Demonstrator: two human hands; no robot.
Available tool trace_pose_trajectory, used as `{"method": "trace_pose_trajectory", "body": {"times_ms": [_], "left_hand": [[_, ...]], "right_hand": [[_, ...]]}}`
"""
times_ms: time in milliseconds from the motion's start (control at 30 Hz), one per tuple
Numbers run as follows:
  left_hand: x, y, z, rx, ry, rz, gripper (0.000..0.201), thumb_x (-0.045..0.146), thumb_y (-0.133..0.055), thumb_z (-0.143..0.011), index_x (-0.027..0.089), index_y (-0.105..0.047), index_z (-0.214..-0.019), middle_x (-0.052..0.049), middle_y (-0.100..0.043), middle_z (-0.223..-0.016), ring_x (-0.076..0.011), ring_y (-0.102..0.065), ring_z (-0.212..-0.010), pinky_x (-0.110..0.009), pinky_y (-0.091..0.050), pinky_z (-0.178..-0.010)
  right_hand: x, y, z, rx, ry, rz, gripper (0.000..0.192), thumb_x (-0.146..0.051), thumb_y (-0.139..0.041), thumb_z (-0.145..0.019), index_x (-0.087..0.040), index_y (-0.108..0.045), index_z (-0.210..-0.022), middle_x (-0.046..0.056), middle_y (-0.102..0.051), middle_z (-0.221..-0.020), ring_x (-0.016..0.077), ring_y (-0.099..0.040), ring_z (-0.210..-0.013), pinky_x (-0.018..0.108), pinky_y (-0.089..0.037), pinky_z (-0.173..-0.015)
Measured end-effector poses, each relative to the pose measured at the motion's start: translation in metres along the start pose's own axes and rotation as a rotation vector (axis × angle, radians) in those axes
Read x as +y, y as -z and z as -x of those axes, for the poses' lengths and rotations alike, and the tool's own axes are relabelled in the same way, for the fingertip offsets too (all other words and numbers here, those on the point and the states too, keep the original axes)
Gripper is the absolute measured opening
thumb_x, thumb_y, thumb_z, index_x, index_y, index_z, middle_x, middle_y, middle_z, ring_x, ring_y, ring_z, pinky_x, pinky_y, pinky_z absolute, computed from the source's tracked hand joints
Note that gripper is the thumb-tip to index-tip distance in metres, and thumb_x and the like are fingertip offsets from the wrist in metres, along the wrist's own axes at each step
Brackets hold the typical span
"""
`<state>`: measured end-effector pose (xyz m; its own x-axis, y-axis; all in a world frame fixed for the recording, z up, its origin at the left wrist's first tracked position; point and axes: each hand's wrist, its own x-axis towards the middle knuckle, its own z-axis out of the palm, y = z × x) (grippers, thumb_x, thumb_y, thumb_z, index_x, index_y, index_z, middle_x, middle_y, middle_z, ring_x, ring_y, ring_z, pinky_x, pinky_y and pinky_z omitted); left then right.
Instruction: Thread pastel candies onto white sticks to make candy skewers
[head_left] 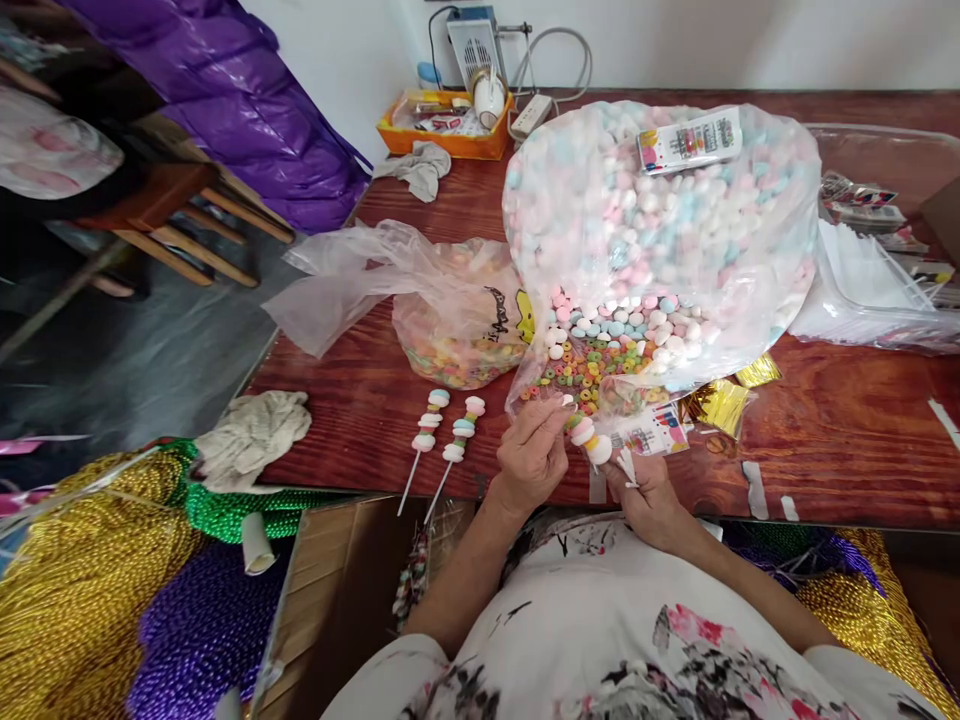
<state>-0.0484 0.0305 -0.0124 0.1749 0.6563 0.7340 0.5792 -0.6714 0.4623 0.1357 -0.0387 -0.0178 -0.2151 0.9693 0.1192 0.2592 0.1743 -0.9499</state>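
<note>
My left hand (532, 452) pinches a small white piece at the upper end of a candy skewer (583, 436), which carries pink, green and white pieces. My right hand (651, 502) is closed around the lower end of that skewer, and white sticks (628, 468) poke out between its fingers. Just beyond both hands, a large clear bag (660, 230) spills pastel marshmallow-like pieces (626, 322) and coloured rings (600, 362). To the left lie two loaded candy skewers (424, 435) side by side on the wooden table (337, 400).
A smaller bag of rings (465, 340) sits beside the large bag. At the right stands a clear plastic bin (892, 325) with white sticks and packets. Gold ties (720, 405) and a printed card (652, 430) lie near my right hand. Bead strands (97, 570) hang at the lower left.
</note>
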Motion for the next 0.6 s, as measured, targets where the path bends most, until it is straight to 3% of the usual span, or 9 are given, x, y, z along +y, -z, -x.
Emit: {"method": "trace_pose_trajectory", "body": {"times_ms": [133,333,467,600], "left_hand": [[-0.001,-0.002,0.004,0.036,0.111,0.094,0.027,0.015,-0.057,-0.094,0.025,-0.073,-0.113,-0.008,-0.077,-0.110,-0.0195,-0.074,-0.101,-0.036,-0.063,-0.093],[0.002,-0.001,-0.004,0.195,0.629,0.737,0.050,0.039,-0.068,-0.091,0.031,-0.058,-0.140,-0.008,-0.071,-0.126,-0.0241,-0.071,-0.112,-0.040,-0.062,-0.094],[0.005,0.002,-0.005,0.124,0.874,0.900,0.034,0.047,-0.061,-0.095,0.024,-0.072,-0.116,-0.009,-0.075,-0.118,-0.0254,-0.074,-0.106,-0.042,-0.062,-0.092],[0.011,0.000,0.008,0.088,0.880,0.842,0.030,0.049,-0.064,-0.092,0.023,-0.076,-0.104,-0.006,-0.079,-0.101,-0.0234,-0.076,-0.092,-0.041,-0.063,-0.088]], "right_hand": [[-0.003,-0.007,-0.012,-0.043,0.005,-0.006,0.026,-0.020,-0.045,-0.094,-0.023,-0.052,-0.070,-0.001,-0.049,-0.064,0.0144,-0.043,-0.059,0.027,-0.037,-0.060],[-0.001,-0.004,-0.031,0.036,0.059,0.055,0.023,-0.013,-0.044,-0.087,-0.021,-0.057,-0.071,-0.001,-0.052,-0.063,0.0148,-0.048,-0.060,0.026,-0.040,-0.062],[-0.002,-0.005,-0.028,-0.066,0.086,0.126,0.031,-0.005,-0.042,-0.074,-0.021,-0.065,-0.084,0.002,-0.061,-0.071,0.0182,-0.057,-0.069,0.028,-0.045,-0.070],[0.006,-0.012,-0.021,-0.079,0.089,0.126,0.028,-0.004,-0.042,-0.076,-0.022,-0.062,-0.078,0.001,-0.060,-0.067,0.0174,-0.054,-0.062,0.028,-0.043,-0.064]]}}
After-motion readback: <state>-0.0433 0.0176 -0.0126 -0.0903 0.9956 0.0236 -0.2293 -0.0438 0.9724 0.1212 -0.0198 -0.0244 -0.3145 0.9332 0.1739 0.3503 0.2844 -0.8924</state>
